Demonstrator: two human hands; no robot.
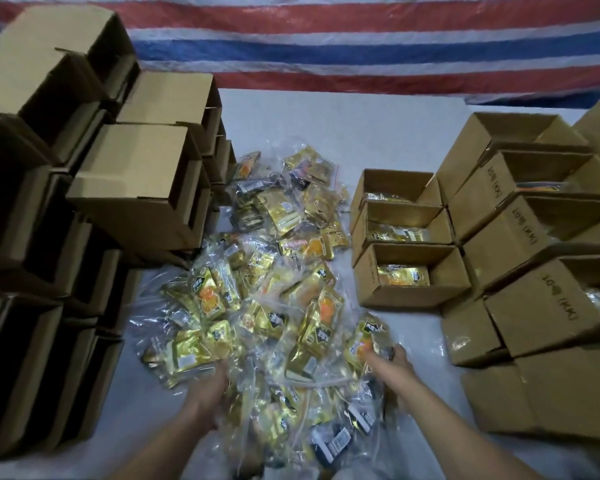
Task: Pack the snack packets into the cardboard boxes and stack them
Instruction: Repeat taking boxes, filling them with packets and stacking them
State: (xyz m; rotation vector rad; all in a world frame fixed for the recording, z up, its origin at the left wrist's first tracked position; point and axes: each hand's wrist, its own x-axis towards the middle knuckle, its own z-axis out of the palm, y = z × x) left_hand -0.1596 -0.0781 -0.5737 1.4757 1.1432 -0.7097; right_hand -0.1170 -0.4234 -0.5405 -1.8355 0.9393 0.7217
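Many gold snack pkts (257, 289) in clear wrap, right hand (394, 358) grip pinching one, left hand (208, 382) grip unclear

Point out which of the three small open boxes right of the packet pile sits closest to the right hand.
The nearest small box, the front one of the row, with a gold packet inside. It sits just beyond the right hand; the other two lie farther back.

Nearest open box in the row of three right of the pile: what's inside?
The nearest open box holds one gold snack packet lying flat at its bottom. The near wall hides part of the floor, so any packets under or beside it cannot be seen.
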